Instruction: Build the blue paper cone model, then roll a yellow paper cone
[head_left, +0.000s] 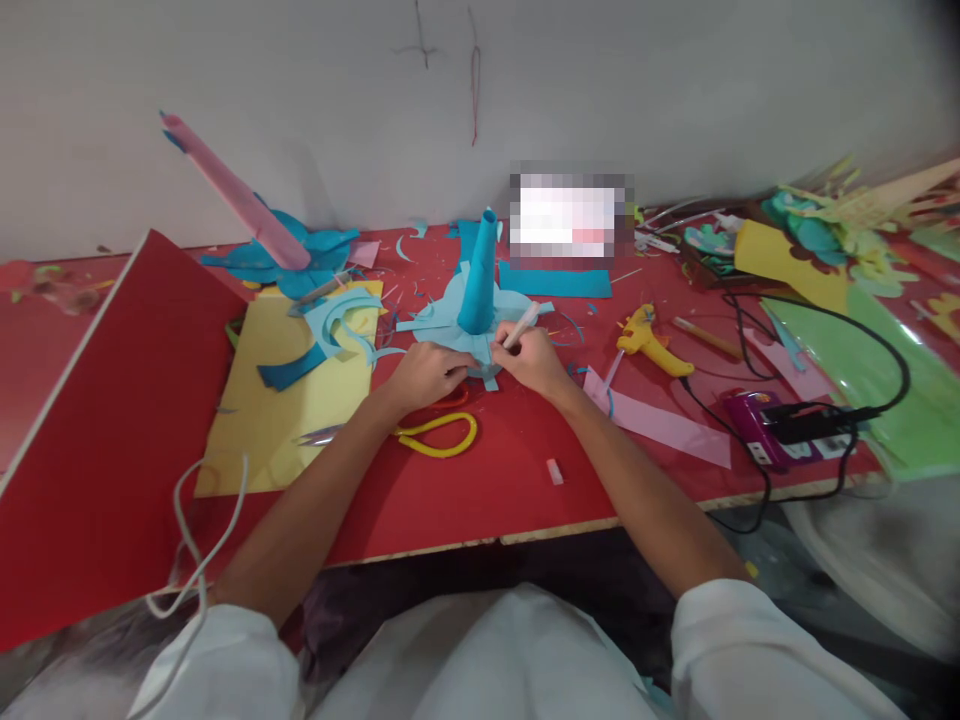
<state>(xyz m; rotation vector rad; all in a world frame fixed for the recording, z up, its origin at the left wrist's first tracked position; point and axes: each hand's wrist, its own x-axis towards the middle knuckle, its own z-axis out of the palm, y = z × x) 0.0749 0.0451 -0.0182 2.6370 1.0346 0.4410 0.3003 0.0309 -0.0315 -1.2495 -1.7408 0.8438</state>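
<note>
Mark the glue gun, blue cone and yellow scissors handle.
Glue gun [657, 349], head view: middle of its yellow body.
Blue cone [479, 285], head view: middle of its side.
Yellow scissors handle [441, 453], head view: lower rim of its loop.

Blue paper cone, upright, on pale-blue cutout

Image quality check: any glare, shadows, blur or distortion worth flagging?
Head view: glare streaks on the green sheet; faint, soft shadow on the wall near the pink tube; far-right paper cutouts soft and stretched; upper-right corner dark; blocky pixelation hides the bright rectangle.
</note>
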